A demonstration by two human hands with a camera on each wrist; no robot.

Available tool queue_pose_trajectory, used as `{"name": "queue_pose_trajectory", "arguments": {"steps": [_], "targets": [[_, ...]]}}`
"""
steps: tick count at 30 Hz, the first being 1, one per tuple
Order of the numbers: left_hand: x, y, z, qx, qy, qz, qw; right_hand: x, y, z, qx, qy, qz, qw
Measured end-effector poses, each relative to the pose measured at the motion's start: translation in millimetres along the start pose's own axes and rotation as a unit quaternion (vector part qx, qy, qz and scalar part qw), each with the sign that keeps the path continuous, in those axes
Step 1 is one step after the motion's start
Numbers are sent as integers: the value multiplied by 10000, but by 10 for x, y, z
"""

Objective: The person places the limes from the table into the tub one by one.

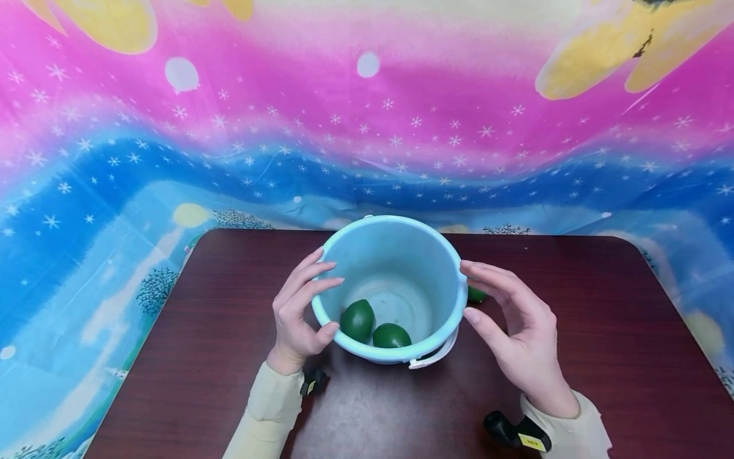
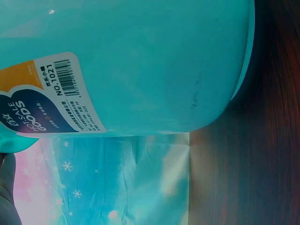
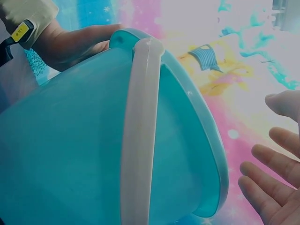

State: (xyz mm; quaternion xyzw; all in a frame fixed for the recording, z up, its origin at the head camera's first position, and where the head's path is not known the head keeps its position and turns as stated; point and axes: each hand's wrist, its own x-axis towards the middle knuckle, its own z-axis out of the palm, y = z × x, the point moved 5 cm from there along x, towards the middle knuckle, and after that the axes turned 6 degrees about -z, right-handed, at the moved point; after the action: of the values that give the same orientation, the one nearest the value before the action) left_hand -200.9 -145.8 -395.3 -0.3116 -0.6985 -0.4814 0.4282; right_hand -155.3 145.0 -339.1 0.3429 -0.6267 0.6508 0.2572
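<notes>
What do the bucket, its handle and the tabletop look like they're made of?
The bucket is most likely plastic, smooth and slightly glossy: evenly coloured, with a molded-looking rim. The handle looks like whitish plastic too, a smooth, broad band in one even tone. The tabletop could be wood or wood-look laminate: dark reddish-brown with fine grain streaks and a soft sheen.

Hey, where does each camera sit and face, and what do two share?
Head: on the head, facing forward and down into the blue bucket; left hand, right hand and both sleeves show.
Left wrist: on that wrist, facing the bucket's wall and label; a bit of finger shows at the lower left.
Right wrist: on that wrist, facing the bucket's side and white handle; the right hand shows at the right edge, the left hand across the bucket.
Head and right wrist share the handle and both hands.
</notes>
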Motion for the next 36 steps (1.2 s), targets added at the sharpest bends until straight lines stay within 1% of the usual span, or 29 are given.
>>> {"name": "queue_pose_trajectory", "arguments": {"steps": [10,18,24,29,36], "targets": [[2,1,1,-21,13,14,10000,-20,30,-49,-70,93,5,9999],[2,3,2,-18,14,16,10000,-13,51,-126,-29,264,-161,9995],[1,2,2,-8,6,-10,10000,13,24,-187,-9,451,-146,9989],[0,-2,3,-12,7,-5,10000,41,-8,-253,101,648,-274,9975],[-7,-5,3,2,3,-6,10000,53,-27,-356,191,921,-308,9951]]}}
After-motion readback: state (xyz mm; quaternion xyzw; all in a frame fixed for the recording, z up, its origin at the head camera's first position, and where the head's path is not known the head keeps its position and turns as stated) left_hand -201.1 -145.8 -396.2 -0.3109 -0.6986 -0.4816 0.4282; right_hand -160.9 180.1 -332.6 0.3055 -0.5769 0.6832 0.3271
